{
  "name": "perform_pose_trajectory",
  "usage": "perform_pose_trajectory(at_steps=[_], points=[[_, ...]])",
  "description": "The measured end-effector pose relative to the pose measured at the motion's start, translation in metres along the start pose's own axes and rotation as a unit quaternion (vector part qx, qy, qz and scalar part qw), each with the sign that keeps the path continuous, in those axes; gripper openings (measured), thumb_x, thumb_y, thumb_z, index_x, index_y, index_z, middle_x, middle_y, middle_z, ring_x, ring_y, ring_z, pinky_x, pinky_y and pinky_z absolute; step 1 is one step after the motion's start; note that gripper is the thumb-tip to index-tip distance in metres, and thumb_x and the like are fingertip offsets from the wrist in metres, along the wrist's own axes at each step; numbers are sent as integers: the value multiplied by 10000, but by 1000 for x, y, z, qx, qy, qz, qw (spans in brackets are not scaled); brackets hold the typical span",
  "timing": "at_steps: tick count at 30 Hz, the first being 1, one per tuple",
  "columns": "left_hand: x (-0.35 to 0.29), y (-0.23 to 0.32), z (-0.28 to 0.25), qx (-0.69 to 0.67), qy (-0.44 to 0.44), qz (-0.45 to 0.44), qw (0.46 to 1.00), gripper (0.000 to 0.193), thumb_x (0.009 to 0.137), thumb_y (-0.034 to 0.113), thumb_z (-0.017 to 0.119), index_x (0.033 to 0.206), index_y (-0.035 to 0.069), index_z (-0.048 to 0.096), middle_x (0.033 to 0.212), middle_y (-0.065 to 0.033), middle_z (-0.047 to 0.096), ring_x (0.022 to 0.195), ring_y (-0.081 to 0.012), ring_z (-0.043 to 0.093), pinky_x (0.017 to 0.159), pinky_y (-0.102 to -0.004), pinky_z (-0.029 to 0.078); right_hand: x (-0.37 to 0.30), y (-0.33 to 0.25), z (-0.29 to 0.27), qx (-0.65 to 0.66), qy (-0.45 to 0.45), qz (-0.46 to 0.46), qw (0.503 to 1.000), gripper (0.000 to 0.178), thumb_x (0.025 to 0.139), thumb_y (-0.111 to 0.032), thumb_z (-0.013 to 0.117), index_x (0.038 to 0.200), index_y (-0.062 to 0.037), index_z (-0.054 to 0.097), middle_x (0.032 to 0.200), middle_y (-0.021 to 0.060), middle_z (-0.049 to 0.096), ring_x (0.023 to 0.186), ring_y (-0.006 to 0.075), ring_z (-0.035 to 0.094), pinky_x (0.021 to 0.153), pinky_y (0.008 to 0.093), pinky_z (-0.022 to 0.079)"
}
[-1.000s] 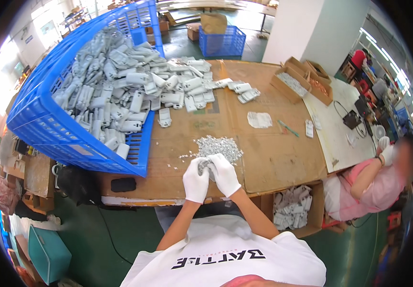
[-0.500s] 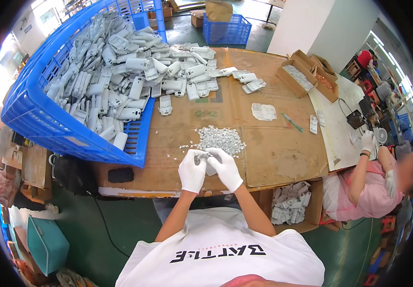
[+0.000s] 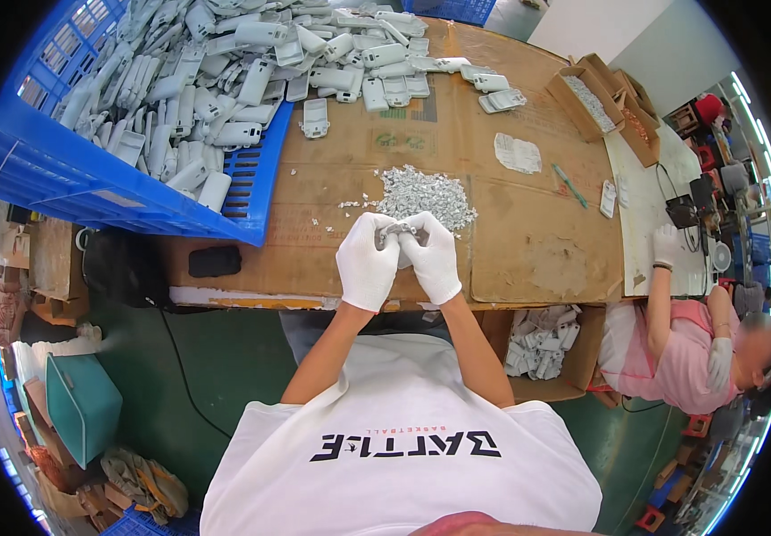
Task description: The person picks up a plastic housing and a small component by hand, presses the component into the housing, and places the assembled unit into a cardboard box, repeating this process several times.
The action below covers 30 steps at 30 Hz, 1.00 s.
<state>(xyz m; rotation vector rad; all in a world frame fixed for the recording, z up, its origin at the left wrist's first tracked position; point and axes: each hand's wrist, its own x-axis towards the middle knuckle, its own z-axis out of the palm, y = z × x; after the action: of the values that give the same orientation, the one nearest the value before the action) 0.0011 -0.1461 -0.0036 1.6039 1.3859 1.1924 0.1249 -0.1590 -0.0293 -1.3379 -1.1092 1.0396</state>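
Note:
Both hands wear white gloves and meet over the near part of the cardboard-covered table. My left hand and my right hand are closed, their fingertips together around a small grey part. Its exact kind cannot be made out, as the gloves cover most of it. Just beyond the fingers lies a heap of small silvery-white pieces, with a few strays on its left. White plastic casings fill the tipped blue crate at the left and spill onto the table.
At the back right stand cardboard trays of small parts. A scrap of paper, a green pen-like tool and a black pouch lie on the table. Under its edge is a box of casings. A co-worker sits at the right.
The view has tilted down, so the table sits higher in the picture. My hands stay together at the heap with fingers slightly shifted. The co-worker's gloved hand has lowered to the white tabletop.

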Motion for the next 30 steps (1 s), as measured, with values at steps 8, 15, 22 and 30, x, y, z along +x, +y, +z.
perform_pose_trajectory(at_steps=[8,15,22,30], points=[[-4,5,-1,18,0,35,999,112,839,8,651,937,59,630,870,-116,647,790,-288,665,705,-364,521,-3,-14,-2,-1,22,-28,999,51,893,22,617,868,-18,596,725,-6,593,603,17,524,510,208,431],[-3,3,3,10,34,75,997,244,836,43,674,1075,86,653,972,-106,658,885,-292,672,765,-371,537,0,-17,3,31,52,33,998,70,868,8,560,914,-4,611,793,0,608,727,58,560,637,243,484],[-6,-3,1,78,25,53,995,302,826,40,699,1123,52,649,1033,-116,675,895,-286,677,796,-353,536,0,-13,10,137,17,71,988,146,871,-34,560,990,-4,639,900,10,630,842,73,562,759,255,475],[-10,2,-1,66,27,42,997,295,818,28,700,1106,73,655,959,-94,647,808,-244,654,736,-342,533,-2,-7,17,94,35,62,993,89,903,-49,565,960,-26,630,860,2,633,776,60,558,684,236,464]])
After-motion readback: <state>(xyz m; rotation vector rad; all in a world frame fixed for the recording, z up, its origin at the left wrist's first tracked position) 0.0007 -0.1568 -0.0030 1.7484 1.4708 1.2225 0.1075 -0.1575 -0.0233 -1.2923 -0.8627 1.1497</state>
